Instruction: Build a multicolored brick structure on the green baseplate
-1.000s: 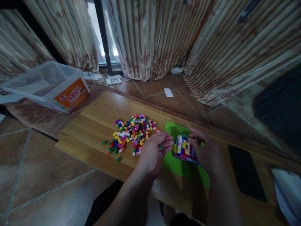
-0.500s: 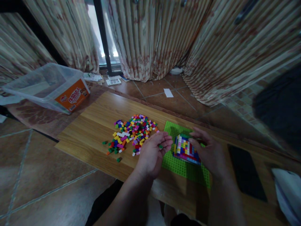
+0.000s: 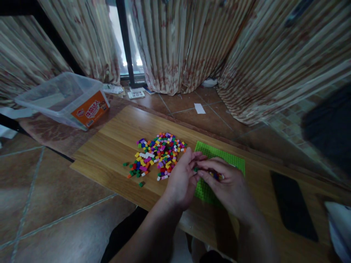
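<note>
My left hand [image 3: 182,179] is cupped with its palm turned up, fingers curled toward the right. A small green toy brick [image 3: 195,169] sits at its palm and fingers. Thumb and fingers of my right hand [image 3: 227,182] pinch at this brick, so the two hands meet there. Behind and under my right hand lies a multicoloured brick build [image 3: 216,176], mostly hidden, on a green studded baseplate [image 3: 207,193]. Left of my hands, a heap of loose bricks in many colours [image 3: 164,148] spreads over the wooden table [image 3: 109,146].
A clear plastic bin [image 3: 60,104] with an orange label stands at the far left. To the right of the baseplate lies a flat black object [image 3: 293,204]. A whitish item [image 3: 340,219] is at the right edge. Striped curtains [image 3: 175,47] hang beyond the table.
My right hand has moved left from the brick build to my left palm and now pinches at the green brick there. My left fingers have curled in. The view has shifted slightly.
</note>
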A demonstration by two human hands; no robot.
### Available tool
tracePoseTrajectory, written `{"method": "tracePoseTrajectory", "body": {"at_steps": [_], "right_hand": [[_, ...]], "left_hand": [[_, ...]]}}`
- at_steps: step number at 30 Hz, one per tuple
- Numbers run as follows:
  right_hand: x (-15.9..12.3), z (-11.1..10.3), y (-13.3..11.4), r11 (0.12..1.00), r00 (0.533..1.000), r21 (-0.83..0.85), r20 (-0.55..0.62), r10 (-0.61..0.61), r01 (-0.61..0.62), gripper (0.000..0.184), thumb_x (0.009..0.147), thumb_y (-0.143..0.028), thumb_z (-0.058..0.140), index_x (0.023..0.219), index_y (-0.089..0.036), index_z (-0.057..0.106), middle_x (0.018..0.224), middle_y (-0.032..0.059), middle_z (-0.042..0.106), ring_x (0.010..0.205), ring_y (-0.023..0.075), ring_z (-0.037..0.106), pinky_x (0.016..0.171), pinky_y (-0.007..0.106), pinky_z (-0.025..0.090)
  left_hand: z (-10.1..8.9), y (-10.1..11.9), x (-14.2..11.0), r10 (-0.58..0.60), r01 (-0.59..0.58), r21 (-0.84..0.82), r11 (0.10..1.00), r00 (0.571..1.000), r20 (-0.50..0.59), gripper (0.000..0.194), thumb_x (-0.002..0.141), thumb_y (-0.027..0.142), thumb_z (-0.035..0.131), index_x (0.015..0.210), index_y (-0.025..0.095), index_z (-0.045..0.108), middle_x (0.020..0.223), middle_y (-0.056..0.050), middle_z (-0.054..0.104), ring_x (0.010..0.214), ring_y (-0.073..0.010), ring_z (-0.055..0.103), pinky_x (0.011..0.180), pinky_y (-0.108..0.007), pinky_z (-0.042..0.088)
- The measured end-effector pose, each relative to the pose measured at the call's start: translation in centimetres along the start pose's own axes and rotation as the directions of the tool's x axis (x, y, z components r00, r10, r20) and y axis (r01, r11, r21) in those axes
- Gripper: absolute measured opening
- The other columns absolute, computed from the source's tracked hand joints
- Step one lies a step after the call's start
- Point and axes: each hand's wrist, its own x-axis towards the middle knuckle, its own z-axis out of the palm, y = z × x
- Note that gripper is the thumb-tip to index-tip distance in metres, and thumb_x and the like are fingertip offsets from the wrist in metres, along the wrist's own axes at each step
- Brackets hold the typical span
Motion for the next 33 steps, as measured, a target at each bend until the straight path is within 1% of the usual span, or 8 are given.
{"method": "tracePoseTrajectory", "body": {"at_steps": [7, 11, 16, 18, 20, 25, 30, 33], "right_hand": [[0.3, 0.7, -0.2, 0.999, 1.0, -0.034, 0.004, -0.031, 0.031, 0.012, 0.087, -0.021, 0.061, 0.091, -0.025, 0.072, 0.097, 0.0024, 0.069, 0.095, 0.0181, 0.065, 0.084, 0.034, 0.051], [-0.1, -0.1, 0.1, 0.992, 0.988, 0.092, -0.12, 0.1, -0.089, 0.011, 0.085, -0.028, 0.064, 0.092, -0.025, 0.071, 0.092, 0.0014, 0.072, 0.083, 0.0173, 0.068, 0.075, 0.032, 0.054], [-1.0, -2.4, 2.3, 0.933, 0.859, 0.251, -0.383, 0.341, -0.259, 0.019, 0.075, -0.035, 0.073, 0.089, -0.023, 0.073, 0.081, 0.0015, 0.074, 0.068, 0.0176, 0.068, 0.062, 0.031, 0.056], [-1.1, -3.1, 3.1, 0.922, 0.825, 0.223, -0.414, 0.384, -0.317, 0.019, 0.072, -0.036, 0.074, 0.086, -0.022, 0.073, 0.079, 0.0014, 0.074, 0.067, 0.0181, 0.069, 0.06, 0.03, 0.056], [-1.2, -3.5, 3.6, 0.909, 0.817, 0.144, -0.401, 0.414, -0.391, 0.021, 0.072, -0.038, 0.072, 0.085, -0.022, 0.073, 0.078, 0.0017, 0.074, 0.067, 0.0186, 0.069, 0.061, 0.03, 0.056], [-1.3, -3.6, 3.6, 0.899, 0.856, -0.043, -0.326, 0.401, -0.437, 0.028, 0.075, -0.045, 0.067, 0.088, -0.021, 0.073, 0.077, 0.0025, 0.074, 0.068, 0.0193, 0.069, 0.063, 0.031, 0.054], [-1.3, -3.4, 3.2, 0.901, 0.853, 0.06, -0.301, 0.427, -0.43, 0.027, 0.071, -0.044, 0.071, 0.083, -0.021, 0.073, 0.077, 0.0034, 0.075, 0.067, 0.0196, 0.069, 0.062, 0.031, 0.055], [-1.2, -3.5, 3.0, 0.895, 0.838, 0.127, -0.316, 0.445, -0.427, 0.025, 0.067, -0.042, 0.072, 0.08, -0.021, 0.073, 0.076, 0.0031, 0.075, 0.065, 0.0189, 0.069, 0.059, 0.029, 0.055]], "left_hand": [[0.2, 0.1, 0.0, 0.02, -0.021, -0.008, 1.0, 1.0, -0.018, 0.036, 0.094, 0.044, 0.048, 0.088, 0.013, 0.065, 0.088, -0.008, 0.064, 0.083, -0.0152, 0.059, 0.075, -0.024, 0.043], [0.0, 0.0, -0.1, 0.03, -0.027, 0.06, 0.998, 0.999, -0.042, 0.027, 0.088, 0.039, 0.057, 0.088, 0.014, 0.067, 0.091, -0.008, 0.066, 0.084, -0.0166, 0.061, 0.08, -0.027, 0.043], [-0.6, -0.5, -0.1, 0.087, -0.063, 0.268, 0.962, 0.993, -0.081, 0.018, 0.077, 0.03, 0.068, 0.088, 0.016, 0.069, 0.101, -0.008, 0.069, 0.089, -0.0184, 0.064, 0.083, -0.03, 0.043], [-0.6, -0.7, 0.0, 0.109, -0.078, 0.364, 0.928, 0.992, -0.066, 0.018, 0.078, 0.031, 0.067, 0.089, 0.017, 0.069, 0.101, -0.007, 0.069, 0.092, -0.0189, 0.064, 0.084, -0.03, 0.043], [-0.5, -1.2, 0.2, 0.127, -0.089, 0.471, 0.878, 0.991, -0.051, 0.02, 0.079, 0.032, 0.066, 0.092, 0.017, 0.068, 0.102, -0.006, 0.069, 0.095, -0.0193, 0.063, 0.086, -0.03, 0.044], [-0.8, -3.1, 1.0, 0.1, -0.117, 0.639, 0.76, 0.993, 0.062, 0.032, 0.084, 0.034, 0.061, 0.11, 0.017, 0.065, 0.1, -0.008, 0.07, 0.094, -0.022, 0.064, 0.085, -0.033, 0.048], [-2.2, -4.8, 1.7, 0.222, -0.285, 0.754, 0.592, 0.957, 0.187, 0.038, 0.082, 0.04, 0.063, 0.117, 0.024, 0.065, 0.119, -0.007, 0.068, 0.111, -0.0255, 0.061, 0.096, -0.037, 0.048], [-2.6, -5.0, 1.8, 0.232, -0.323, 0.781, 0.535, 0.945, 0.232, 0.04, 0.083, 0.04, 0.062, 0.12, 0.024, 0.064, 0.121, -0.008, 0.067, 0.115, -0.0257, 0.059, 0.099, -0.038, 0.047]]}}
